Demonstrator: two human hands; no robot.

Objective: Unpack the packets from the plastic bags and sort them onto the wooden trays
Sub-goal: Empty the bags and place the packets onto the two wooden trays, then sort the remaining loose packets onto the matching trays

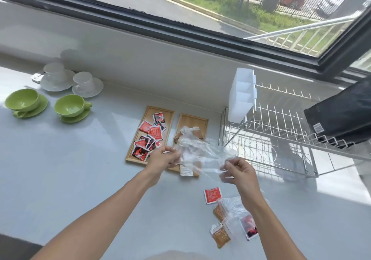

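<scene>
Two wooden trays lie side by side on the grey counter. The left tray [148, 110] holds several red packets [149, 137]. The right tray [193, 120] holds brown packets, mostly hidden behind a clear plastic bag [197, 151] stretched between my hands. My left hand [163, 156] pinches the bag's left side. My right hand [239, 172] pinches its right end. Nearer to me, a loose red packet [212, 195] lies on the counter beside a second plastic bag [233, 207] with brown packets [220, 236] and one red-and-black packet [250, 227].
A wire dish rack [281, 135] with a white plastic caddy [242, 95] stands right of the trays. Two green cups on saucers [70, 107] and two white cups on saucers [84, 84] sit at the far left. A dark cloth item [341, 111] hangs at the right edge.
</scene>
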